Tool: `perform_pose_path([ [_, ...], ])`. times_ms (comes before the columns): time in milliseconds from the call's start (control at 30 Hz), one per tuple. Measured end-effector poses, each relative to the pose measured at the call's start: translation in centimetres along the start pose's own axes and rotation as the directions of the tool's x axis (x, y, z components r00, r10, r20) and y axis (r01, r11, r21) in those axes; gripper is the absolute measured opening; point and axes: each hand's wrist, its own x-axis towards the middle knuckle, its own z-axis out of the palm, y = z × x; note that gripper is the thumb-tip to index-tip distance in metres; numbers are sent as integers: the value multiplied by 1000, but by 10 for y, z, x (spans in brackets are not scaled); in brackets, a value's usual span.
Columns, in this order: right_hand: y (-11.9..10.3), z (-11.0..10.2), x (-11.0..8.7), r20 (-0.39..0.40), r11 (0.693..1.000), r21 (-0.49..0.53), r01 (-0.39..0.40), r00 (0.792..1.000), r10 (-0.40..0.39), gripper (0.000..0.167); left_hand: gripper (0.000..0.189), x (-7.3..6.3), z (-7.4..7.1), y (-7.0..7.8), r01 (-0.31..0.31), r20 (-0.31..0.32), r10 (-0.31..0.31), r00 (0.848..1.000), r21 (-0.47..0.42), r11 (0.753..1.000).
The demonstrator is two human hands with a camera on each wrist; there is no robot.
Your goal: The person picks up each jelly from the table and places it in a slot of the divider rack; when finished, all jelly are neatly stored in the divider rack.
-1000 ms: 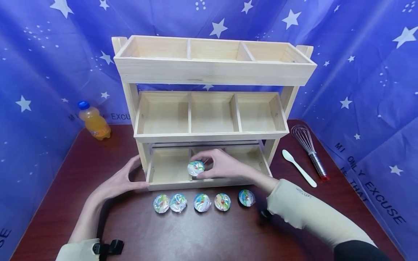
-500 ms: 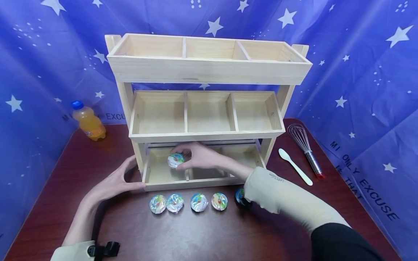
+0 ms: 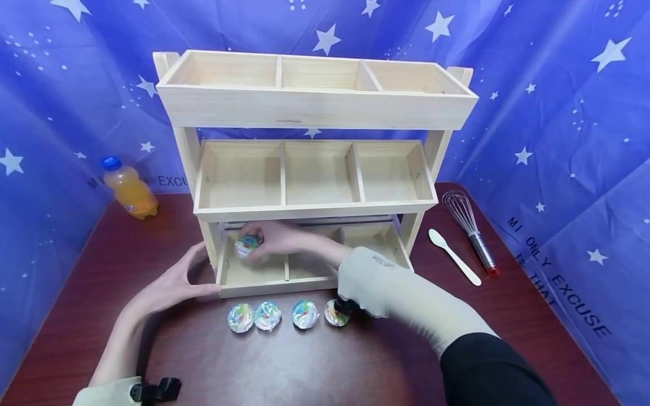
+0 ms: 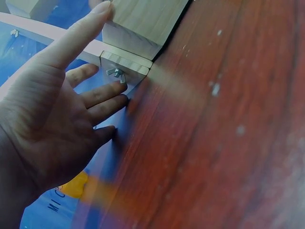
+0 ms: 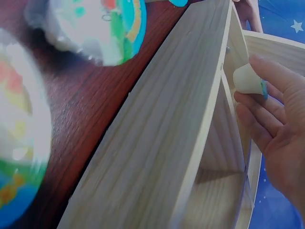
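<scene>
My right hand [image 3: 274, 239] pinches a small jelly cup [image 3: 247, 246] with a printed foil lid over the bottom tier's left compartment. In the right wrist view, the cup's pale tapered body [image 5: 249, 80] sits between thumb and fingers, inside the tier's wall. At the lower left corner of the wooden three-tier rack [image 3: 315, 107], my left hand [image 3: 172, 287] has its thumb against the front board and its fingers extended along the side. The left wrist view has these fingers [image 4: 107, 107] loosely spread beside a wing nut [image 4: 116, 73].
Several more jelly cups [image 3: 305, 314] stand in a row before the rack, the rightmost mostly behind my right sleeve [image 3: 401, 299]. An orange drink bottle [image 3: 131, 189] is at left. A white spoon [image 3: 454, 256] and a whisk [image 3: 469, 231] lie at right.
My right hand has carried the jelly cup leftward from the middle compartment to over the left one. The left hand keeps its place at the rack's corner; the view has shifted slightly.
</scene>
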Motion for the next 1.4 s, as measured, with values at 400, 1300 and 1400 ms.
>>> perform_pose_path([
  [400,-5,11,13,3,989,-137,50,999,-50,47,107,1,1,-3,-13,-7,13,1000,2,1000],
  [1300,-3,12,14,50,943,-302,141,990,-132,54,107,1,0,-1,7,-4,-7,1000,-8,1000],
  [1400,-3,7,5,53,956,-245,159,987,-151,49,107,1,1,-2,12,-2,-12,1000,-11,1000],
])
